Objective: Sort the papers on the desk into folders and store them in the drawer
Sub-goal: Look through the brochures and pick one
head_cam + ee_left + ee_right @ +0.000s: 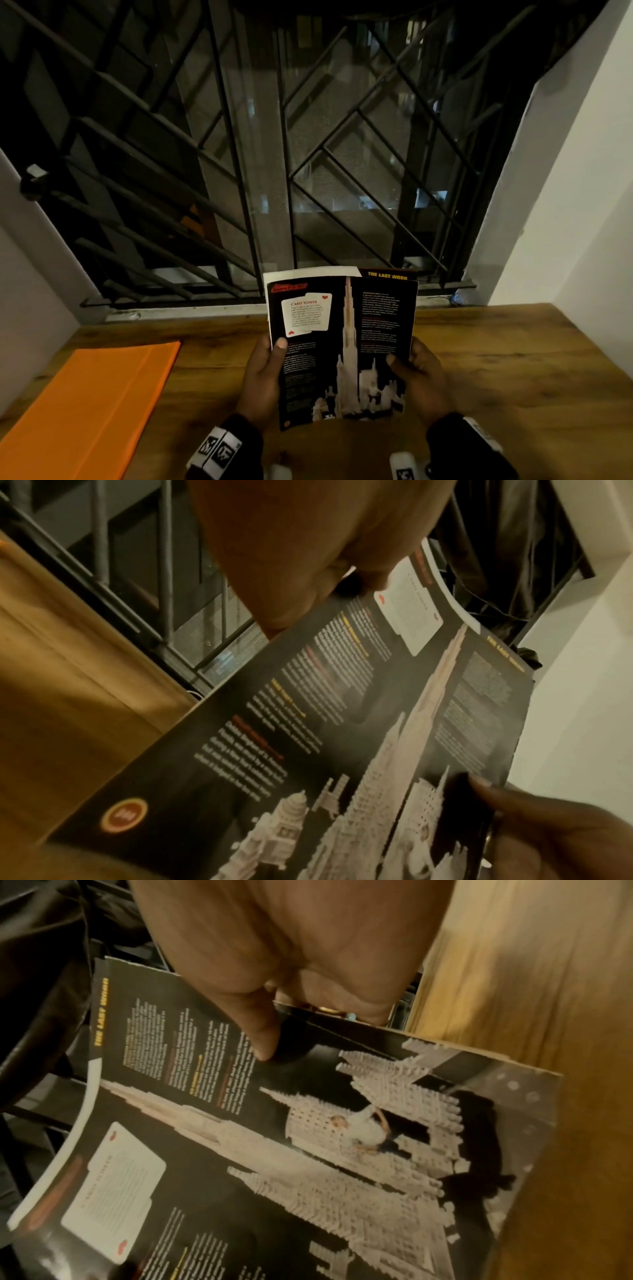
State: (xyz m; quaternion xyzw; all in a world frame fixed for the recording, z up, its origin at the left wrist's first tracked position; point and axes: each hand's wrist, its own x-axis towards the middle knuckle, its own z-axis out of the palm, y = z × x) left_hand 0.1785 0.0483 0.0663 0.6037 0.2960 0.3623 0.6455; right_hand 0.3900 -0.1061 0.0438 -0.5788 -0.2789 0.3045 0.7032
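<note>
A magazine (342,346) lies spread in both hands above the wooden desk (513,394), showing dark pages with a tall white card tower. My left hand (263,373) grips its left edge, thumb on the page and fingers behind. My right hand (419,373) grips the right edge the same way. The left wrist view shows the magazine (342,737) close up with my left hand (301,569) at its edge. In the right wrist view the right thumb (253,1026) presses on the magazine (274,1150). An orange folder (92,404) lies flat on the desk to the left.
A barred window (274,154) with a dark grille stands right behind the desk. White walls (582,205) close in on both sides. The desk's far edge meets the window sill. No drawer is in view.
</note>
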